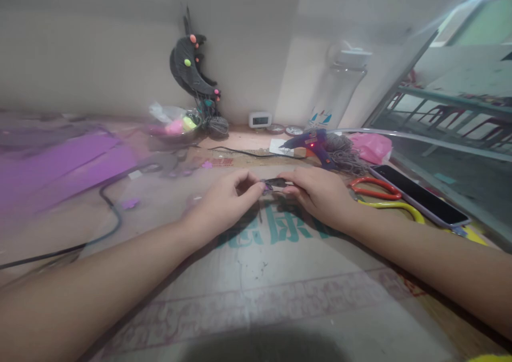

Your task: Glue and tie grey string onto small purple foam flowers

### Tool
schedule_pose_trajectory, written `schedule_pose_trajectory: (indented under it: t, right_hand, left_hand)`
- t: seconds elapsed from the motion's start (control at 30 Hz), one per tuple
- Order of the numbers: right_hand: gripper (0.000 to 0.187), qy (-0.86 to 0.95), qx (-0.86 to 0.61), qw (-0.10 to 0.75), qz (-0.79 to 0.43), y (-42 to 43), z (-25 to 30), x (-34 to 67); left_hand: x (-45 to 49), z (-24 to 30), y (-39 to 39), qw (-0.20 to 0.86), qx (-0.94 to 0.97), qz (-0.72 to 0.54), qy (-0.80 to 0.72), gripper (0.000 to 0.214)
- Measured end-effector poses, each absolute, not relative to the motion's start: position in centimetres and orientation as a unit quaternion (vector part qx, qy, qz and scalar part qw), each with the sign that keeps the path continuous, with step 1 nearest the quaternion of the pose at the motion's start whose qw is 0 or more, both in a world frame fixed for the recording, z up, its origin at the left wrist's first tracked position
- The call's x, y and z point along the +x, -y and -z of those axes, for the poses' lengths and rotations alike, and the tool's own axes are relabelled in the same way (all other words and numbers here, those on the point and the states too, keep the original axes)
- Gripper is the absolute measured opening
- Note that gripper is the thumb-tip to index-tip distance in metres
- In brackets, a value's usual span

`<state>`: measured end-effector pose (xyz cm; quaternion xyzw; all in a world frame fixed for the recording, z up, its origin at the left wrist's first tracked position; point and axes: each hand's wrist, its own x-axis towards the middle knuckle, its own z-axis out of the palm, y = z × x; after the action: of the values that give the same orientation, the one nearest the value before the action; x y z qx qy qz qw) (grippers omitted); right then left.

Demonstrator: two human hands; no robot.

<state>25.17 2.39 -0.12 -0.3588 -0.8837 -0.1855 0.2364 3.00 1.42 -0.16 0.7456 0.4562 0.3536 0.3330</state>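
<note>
Over the middle of the table, my left hand [236, 191] and my right hand [316, 191] face each other, fingers pinched. Between them is a small dark-and-purple piece [275, 183], too small and blurred for me to name its kind. My left thumb and forefinger hold its purple end. The fingertips of my right hand grip the dark end. Below lies a printed sheet [256, 298] with green characters. Small purple flower cutouts [130, 203] lie to the left of my left hand. Behind my right hand stands a blue glue gun [316, 144] with a red light.
Red-handled scissors [376, 188] and a phone [420, 195] lie right. A black cord [114, 223] crosses the left side. Purple sheets [64, 165] lie far left. At the back are a bowl [176, 135], a dark crescent ornament [186, 66], a small clock [260, 120] and a clear bottle [338, 95].
</note>
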Motion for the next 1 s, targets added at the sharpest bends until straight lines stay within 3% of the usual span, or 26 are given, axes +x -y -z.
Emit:
schedule_pose_trajectory:
  t: [0.3, 0.53, 1.0]
  right_hand:
    - [0.042, 0.887, -0.358, 0.233, 0.176, -2.35, 0.07, 25.31]
    - [0.036, 0.876, -0.366, 0.281, 0.141, -2.30, -0.08, 25.41]
    - [0.037, 0.888, -0.371, 0.241, 0.128, -2.44, 0.12, 25.41]
  left_hand:
    - [2.96, 0.32, -1.47, 0.339, 0.748, -0.348, -0.453, 0.026]
    - [2.95, 0.51, -1.65, 0.333, 0.746, -0.360, -0.450, 0.026]
    - [3.11, -0.03, -1.12, 0.286, 0.755, -0.366, -0.464, 0.019]
